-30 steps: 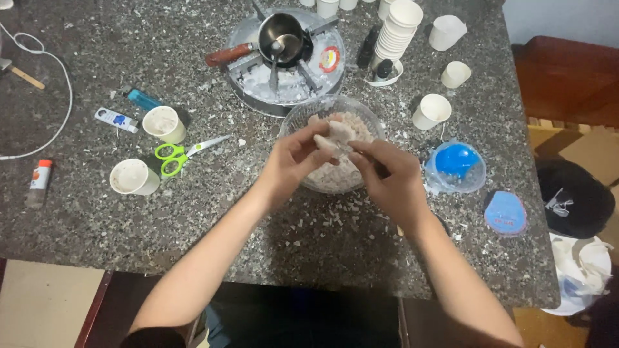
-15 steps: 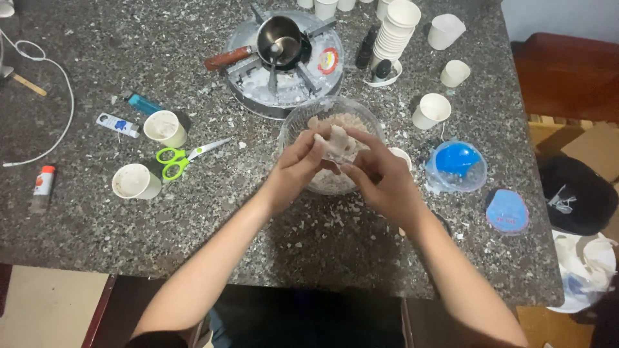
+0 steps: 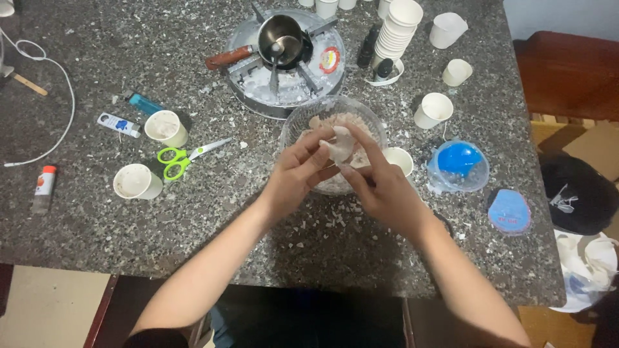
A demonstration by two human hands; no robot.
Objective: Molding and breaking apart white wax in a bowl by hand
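Together both hands (image 3: 342, 174) pinch a pale lump (image 3: 339, 145) above the bowl (image 3: 293, 127).

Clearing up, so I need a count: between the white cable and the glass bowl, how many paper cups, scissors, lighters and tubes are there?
Paper cups: 2
Scissors: 1
Blue lighter: 1
White tube: 1
Total: 5

home craft bench | granite counter (image 3: 129, 245) | gas burner (image 3: 287, 61) | paper cups (image 3: 396, 29)
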